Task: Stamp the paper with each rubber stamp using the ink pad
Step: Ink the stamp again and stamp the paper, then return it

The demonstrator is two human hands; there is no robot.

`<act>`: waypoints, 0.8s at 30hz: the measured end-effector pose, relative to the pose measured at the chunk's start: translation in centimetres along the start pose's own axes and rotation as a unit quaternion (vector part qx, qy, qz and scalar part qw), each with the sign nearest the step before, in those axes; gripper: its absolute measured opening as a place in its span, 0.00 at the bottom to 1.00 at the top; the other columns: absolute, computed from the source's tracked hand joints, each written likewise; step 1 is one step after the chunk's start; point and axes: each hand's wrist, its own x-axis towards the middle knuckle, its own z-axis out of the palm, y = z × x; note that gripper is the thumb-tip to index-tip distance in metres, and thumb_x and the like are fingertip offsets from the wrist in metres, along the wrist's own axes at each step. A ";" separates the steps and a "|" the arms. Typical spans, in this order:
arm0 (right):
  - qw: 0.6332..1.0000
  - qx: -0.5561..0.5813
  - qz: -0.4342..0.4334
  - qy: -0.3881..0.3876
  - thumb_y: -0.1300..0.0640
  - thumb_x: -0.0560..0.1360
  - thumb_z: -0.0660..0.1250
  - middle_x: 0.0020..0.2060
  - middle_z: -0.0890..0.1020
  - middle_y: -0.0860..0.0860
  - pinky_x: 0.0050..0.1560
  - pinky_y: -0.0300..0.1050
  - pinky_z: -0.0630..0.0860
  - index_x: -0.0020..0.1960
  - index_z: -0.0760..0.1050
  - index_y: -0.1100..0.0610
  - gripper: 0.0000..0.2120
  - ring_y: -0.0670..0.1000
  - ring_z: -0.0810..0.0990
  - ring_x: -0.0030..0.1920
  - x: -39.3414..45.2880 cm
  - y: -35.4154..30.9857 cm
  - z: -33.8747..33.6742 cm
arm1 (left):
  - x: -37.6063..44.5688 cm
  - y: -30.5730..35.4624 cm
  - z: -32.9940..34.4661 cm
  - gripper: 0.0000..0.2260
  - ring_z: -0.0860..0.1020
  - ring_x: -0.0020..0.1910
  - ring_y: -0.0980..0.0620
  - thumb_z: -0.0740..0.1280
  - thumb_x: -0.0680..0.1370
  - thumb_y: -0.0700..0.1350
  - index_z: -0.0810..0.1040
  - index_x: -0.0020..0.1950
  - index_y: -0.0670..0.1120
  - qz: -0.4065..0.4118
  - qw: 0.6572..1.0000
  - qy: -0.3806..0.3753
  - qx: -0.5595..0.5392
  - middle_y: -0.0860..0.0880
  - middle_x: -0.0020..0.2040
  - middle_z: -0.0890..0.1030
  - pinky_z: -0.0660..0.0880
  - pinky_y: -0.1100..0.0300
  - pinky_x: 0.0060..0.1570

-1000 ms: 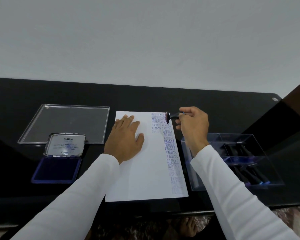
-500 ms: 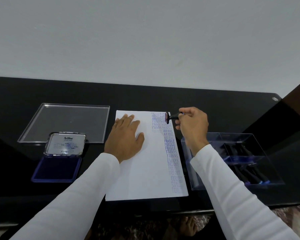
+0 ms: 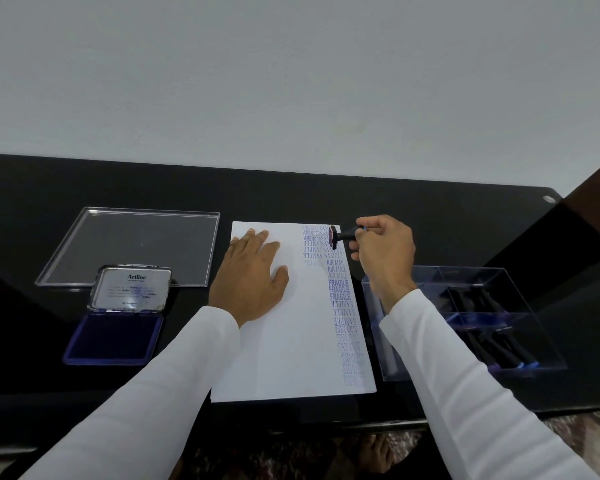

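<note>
Long, plain white fabric sleeves (image 3: pixel 174 382) cover both forearms to the wrists; the left hand (image 3: pixel 248 277) and right hand (image 3: pixel 385 252) are bare.

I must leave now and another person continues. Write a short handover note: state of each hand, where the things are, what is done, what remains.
Left hand: flat on the paper, holding it still.
Right hand: grips a stamp by its handle, tilted on its side over the paper's far right corner, face not down.
Ink pad: open, left of the paper, in front of a clear lid.
Other stamps: in the clear box on the right.
Done: two columns of prints, among them SAMPLE, AIR MAIL, FRAGILE, FAX OUT.
Left: press this stamp, then the remaining ones; which in the box are unused I cannot tell.
</note>
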 end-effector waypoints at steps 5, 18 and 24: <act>1.000 -0.001 -0.006 -0.003 0.61 0.76 0.70 0.44 0.83 0.45 0.48 0.51 0.84 0.50 0.80 0.48 0.09 0.48 0.84 0.45 -0.3 -0.3 0.0 | 0.2 0.3 -0.3 0.25 0.55 0.81 0.46 0.60 0.83 0.57 0.68 0.78 0.49 -0.004 1.000 -0.003 0.006 0.48 0.81 0.61 0.49 0.49 0.79; 0.996 0.018 -0.028 -0.080 0.61 0.75 0.70 0.42 0.85 0.48 0.47 0.53 0.84 0.50 0.82 0.52 0.07 0.48 0.85 0.40 -5.2 -3.2 2.4 | -4.8 -1.5 -3.7 0.28 0.56 0.81 0.46 0.59 0.82 0.61 0.61 0.80 0.52 -0.027 0.999 0.026 -0.035 0.49 0.81 0.61 0.54 0.48 0.78; 0.988 0.004 -0.054 -0.142 0.60 0.76 0.70 0.44 0.85 0.48 0.47 0.50 0.84 0.52 0.82 0.52 0.07 0.48 0.85 0.42 -10.0 -4.4 5.9 | -10.1 -5.3 -7.0 0.26 0.61 0.79 0.45 0.64 0.81 0.58 0.67 0.76 0.50 -0.034 0.996 0.072 -0.033 0.48 0.76 0.69 0.63 0.43 0.76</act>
